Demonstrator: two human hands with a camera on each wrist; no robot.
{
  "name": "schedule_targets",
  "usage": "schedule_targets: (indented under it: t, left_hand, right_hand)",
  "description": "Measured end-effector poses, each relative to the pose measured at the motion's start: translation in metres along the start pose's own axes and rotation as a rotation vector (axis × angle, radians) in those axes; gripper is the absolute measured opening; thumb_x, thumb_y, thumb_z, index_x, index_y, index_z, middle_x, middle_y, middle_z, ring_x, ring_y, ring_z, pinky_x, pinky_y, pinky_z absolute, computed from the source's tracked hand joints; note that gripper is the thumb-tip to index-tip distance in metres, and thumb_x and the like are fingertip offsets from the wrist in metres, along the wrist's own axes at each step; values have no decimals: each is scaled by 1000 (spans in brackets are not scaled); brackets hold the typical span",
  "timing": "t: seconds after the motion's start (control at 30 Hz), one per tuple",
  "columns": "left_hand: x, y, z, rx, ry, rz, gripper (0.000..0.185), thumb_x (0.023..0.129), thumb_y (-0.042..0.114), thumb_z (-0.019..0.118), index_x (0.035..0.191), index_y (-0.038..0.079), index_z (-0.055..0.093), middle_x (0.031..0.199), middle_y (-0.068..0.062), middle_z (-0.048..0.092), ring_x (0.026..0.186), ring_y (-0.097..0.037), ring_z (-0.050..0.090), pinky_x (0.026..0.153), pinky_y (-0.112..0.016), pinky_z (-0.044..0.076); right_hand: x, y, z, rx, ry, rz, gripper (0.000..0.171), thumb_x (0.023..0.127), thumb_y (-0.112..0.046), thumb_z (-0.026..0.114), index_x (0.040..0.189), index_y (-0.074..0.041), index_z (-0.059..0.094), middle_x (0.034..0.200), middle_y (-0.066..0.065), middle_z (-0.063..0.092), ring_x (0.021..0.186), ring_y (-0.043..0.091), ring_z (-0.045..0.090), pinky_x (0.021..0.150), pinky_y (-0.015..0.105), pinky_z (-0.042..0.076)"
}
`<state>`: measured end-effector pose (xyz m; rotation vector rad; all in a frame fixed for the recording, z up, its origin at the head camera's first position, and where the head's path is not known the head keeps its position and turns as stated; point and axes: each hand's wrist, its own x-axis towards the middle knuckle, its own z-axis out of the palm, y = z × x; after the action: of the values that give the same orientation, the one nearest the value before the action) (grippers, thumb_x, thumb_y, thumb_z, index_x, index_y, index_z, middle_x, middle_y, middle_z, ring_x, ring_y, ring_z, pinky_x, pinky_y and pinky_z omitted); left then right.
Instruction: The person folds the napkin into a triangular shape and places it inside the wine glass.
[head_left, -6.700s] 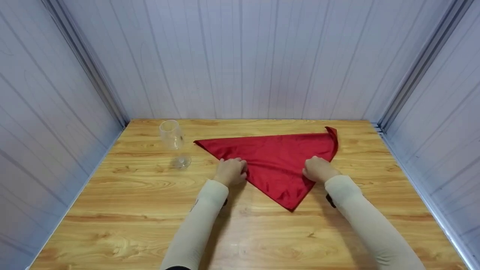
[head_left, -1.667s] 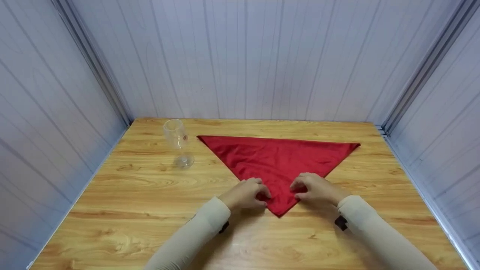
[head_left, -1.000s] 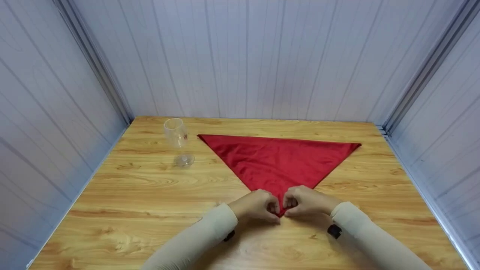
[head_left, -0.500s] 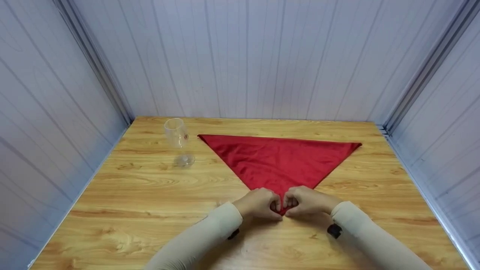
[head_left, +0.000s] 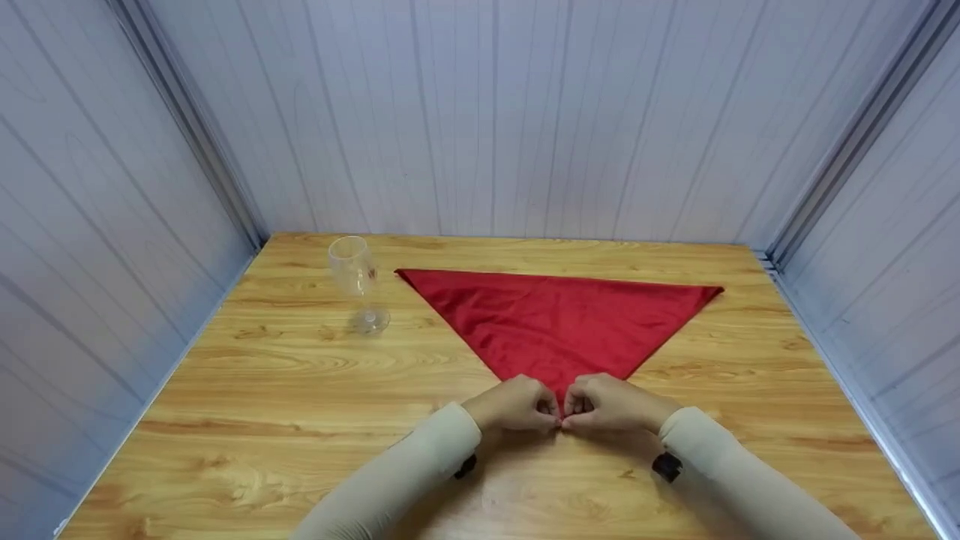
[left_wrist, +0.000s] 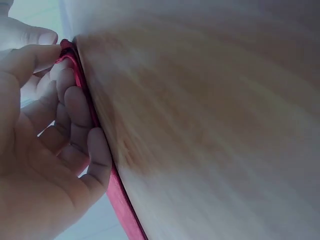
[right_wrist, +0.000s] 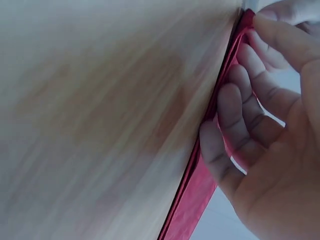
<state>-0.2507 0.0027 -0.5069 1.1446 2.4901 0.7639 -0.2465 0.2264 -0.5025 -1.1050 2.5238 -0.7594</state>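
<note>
— Napkin first: where does the red napkin [head_left: 559,326] lie?

— Flat on the wooden table [head_left: 262,420], folded into a triangle. Its point faces the person, and its long edge runs across the far side of the table.

— And nearest the camera?

— Two cream sleeves [head_left: 405,480] come in from the near edge, each with a dark strap at the wrist. The hands meet at the near tip of the napkin, knuckles almost touching each other.

— How is the left hand [head_left: 516,405] set?

— Curled, with thumb and fingertips pinching the cloth at the tip. In the left wrist view the fingers [left_wrist: 75,112] bend round the red edge [left_wrist: 120,195], right against the tabletop.

— The right hand [head_left: 611,403]?

— The mirror of it: fingers curled narrow, thumb and forefinger nipping the same corner. The right wrist view shows its fingers [right_wrist: 230,125] tucked along the folded edge [right_wrist: 192,195], where layers of cloth show.

— What lies beyond?

— The napkin spreads away from the hands toward the back. Left of its far left corner stands a clear wine glass [head_left: 354,281], upright, near but apart from the cloth. Behind everything, pale panelled walls [head_left: 487,112] enclose the table on three sides.
</note>
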Motion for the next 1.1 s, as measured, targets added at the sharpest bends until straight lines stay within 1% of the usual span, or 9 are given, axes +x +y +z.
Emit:
schedule_targets:
  t: [0.2, 0.27, 0.4, 0.5, 0.63, 0.7, 0.83, 1.0, 1.1]
  left_hand:
    - [0, -2, 0, -12, 4, -14, 17, 96, 24, 70, 87, 12, 78, 67, 15, 61, 64, 4, 50, 63, -12, 42]
    - [0, -3, 0, -26, 8, -17, 18, 96, 25, 69, 88, 12, 78, 68, 15, 63, 64, 4, 51, 63, -12, 43]
    - [-1, -6, -1, -28, 14, -16, 14, 91, 25, 76, 87, 12, 77, 70, 14, 64, 66, 3, 53, 63, -13, 45]
    - [-1, -7, -1, -8, 23, 0, 13, 86, 24, 80, 86, 11, 76, 70, 13, 63, 66, 2, 53, 63, -13, 44]
    - [-1, -8, -3, -8, 39, 5, 11, 86, 21, 81, 84, 12, 75, 71, 13, 63, 66, 4, 54, 63, -12, 44]
    - [-1, -9, -3, -23, 43, -2, 9, 86, 18, 80, 83, 12, 75, 71, 14, 63, 66, 5, 55, 63, -12, 45]
    - [-1, -9, -4, -33, 27, -1, 7, 84, 17, 81, 83, 12, 76, 69, 14, 64, 64, 6, 54, 62, -11, 45]
    - [0, -11, -2, 6, 35, 44, 10, 83, 18, 83, 85, 12, 76, 71, 12, 64, 65, 4, 54, 63, -11, 45]
    - [0, -12, -2, -1, 44, 75, 9, 84, 13, 81, 87, 11, 73, 76, 9, 65, 70, 3, 56, 66, -12, 45]
  right_hand:
    - [2, -2, 5, -17, 37, -22, 11, 90, -28, 77, 86, -18, 72, 83, -8, 61, 80, 8, 55, 72, 27, 47]
    - [2, -2, 6, -14, 40, -24, 10, 91, -25, 76, 87, -17, 73, 83, -10, 60, 81, 8, 55, 74, 28, 47]
    - [2, -3, 4, -4, 24, -8, 11, 95, -24, 71, 87, -16, 73, 84, -12, 58, 82, 8, 54, 75, 29, 46]
    - [1, -4, 3, -16, 1, 10, 14, 97, -25, 68, 86, -17, 70, 84, -13, 55, 82, 8, 50, 74, 29, 43]
    - [2, -5, 3, -47, -25, 26, 17, 99, -27, 64, 84, -19, 65, 82, -13, 49, 80, 8, 44, 75, 29, 38]
    - [3, -5, 2, -39, -37, 33, 17, 99, -26, 63, 83, -19, 62, 82, -12, 47, 79, 9, 42, 74, 29, 37]
    - [5, -4, 1, 4, -60, 41, 18, 98, -25, 64, 82, -17, 60, 81, -10, 48, 78, 9, 42, 73, 29, 36]
    - [7, -2, 0, 21, -61, 69, 20, 98, -26, 66, 81, -17, 59, 81, -10, 50, 77, 8, 45, 72, 29, 39]
    - [8, -2, 1, 59, -37, 74, 16, 96, -21, 68, 84, -15, 60, 80, -9, 53, 77, 7, 49, 71, 28, 42]
